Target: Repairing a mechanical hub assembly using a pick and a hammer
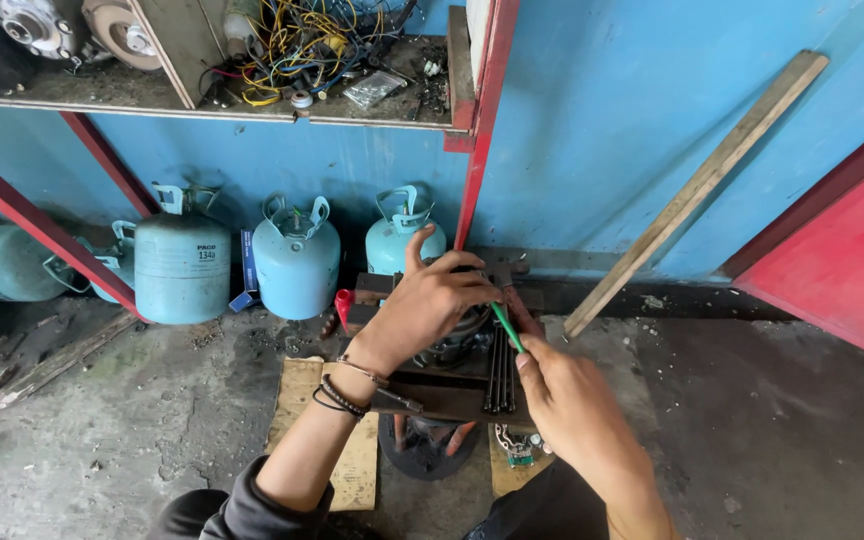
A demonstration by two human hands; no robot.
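The right hand [577,405] grips a green-handled tool [505,325] pointing at a dark metal part [457,345] on the small work stand [452,395], the left hand [430,300] cups that part with curled fingers, and pale blue gas cylinders [295,262] line the blue wall [602,130] beyond.

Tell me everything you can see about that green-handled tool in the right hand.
The green-handled tool is thin and stick-like, with a bright green, plastic-looking shaft. The right hand pinches its lower end between thumb and fingers. It slants up and left, its tip hidden among the dark metal parts on which the left hand rests. What kind of tip it has cannot be seen.
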